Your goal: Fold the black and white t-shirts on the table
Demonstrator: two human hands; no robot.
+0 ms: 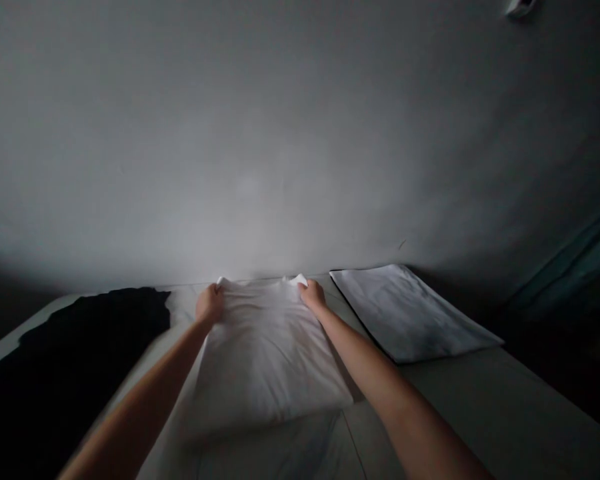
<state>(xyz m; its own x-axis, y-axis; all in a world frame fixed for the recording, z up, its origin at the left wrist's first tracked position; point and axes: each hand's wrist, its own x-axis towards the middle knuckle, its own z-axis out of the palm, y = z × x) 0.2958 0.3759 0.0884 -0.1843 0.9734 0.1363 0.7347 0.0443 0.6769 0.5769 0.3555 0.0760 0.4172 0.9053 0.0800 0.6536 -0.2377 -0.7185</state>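
A white cloth garment (265, 353), perhaps a shirt, lies spread over the pale surface in front of me, with soft wrinkles across it. My left hand (211, 303) is closed on its far left corner. At the far right corner, my right hand (313, 294) pinches the fabric too. Both arms reach straight forward, and the cloth stretches between the two hands and back toward me. Its near edge rests on the surface. The exact kind of garment is hard to make out in the dim light.
To the left lies a dark cloth (95, 340). A folded white cloth with a dark edge (410, 313) sits at the right. Behind the pale surface (485, 400) rises a grey wall (260, 133). Teal fabric (575, 267) shows at the far right.
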